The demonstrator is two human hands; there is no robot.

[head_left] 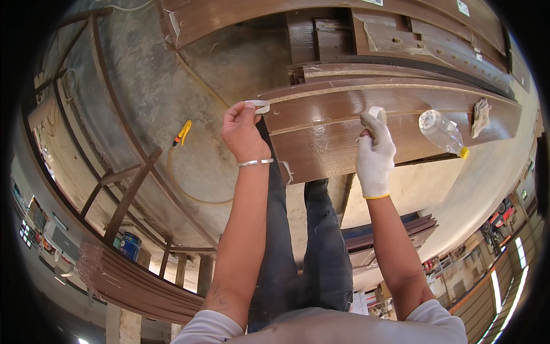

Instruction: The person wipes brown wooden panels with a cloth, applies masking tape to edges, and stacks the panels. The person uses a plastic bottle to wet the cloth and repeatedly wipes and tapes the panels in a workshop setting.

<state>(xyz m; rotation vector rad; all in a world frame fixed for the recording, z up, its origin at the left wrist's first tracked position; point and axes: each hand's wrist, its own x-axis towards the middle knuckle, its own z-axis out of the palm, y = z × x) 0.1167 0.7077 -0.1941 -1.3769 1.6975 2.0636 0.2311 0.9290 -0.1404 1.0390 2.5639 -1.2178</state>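
My bare left hand [240, 135], with a silvery bangle at its wrist, pinches a short white strip of tape [260, 105] at the left end of a glossy brown panel [321, 152]. The free end of the strip curls over the panel's corner. Farther right, my right hand [375, 155] wears a white knit glove with a yellow cuff. Its fingers are closed on a small white tape roll [377, 111], held above the panel. Whether tape runs between the two hands I cannot make out. Another pale strip [287, 172] hangs at the panel's near left corner.
A clear plastic bottle [440, 131] with a yellow cap lies on the panel, beside a crumpled rag [480, 117]. More brown boards [401, 37] are stacked beyond. On the concrete floor lies a yellow air blow gun [183, 133] with its hose. A brown metal frame [117, 114] stands left.
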